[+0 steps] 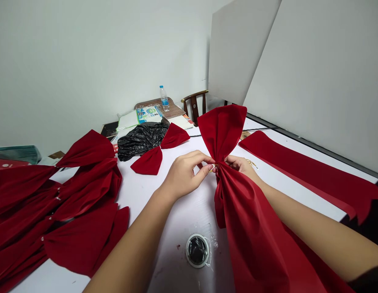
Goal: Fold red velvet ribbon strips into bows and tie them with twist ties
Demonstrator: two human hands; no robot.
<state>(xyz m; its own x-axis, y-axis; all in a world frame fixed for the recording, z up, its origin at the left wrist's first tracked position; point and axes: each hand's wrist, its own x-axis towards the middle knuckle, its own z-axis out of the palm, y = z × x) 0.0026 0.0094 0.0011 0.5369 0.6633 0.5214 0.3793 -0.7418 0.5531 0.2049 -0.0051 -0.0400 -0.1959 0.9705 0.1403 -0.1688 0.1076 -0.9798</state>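
Note:
A large red velvet bow stands gathered tight at its waist, with one loop rising away from me and the tails falling toward me. Thin gold wire wraps that waist, and one end sticks out to the right. My left hand pinches the wire at the waist between thumb and fingertips. My right hand grips the same spot from the other side. Its fingers partly hide the knot, and the velvet covers the lower forearm.
Several finished red velvet bows lie heaped at the left of the white table. Another bow lies beside a black plastic bag. A long red velvet strip lies at the right. A round cable grommet sits in the tabletop.

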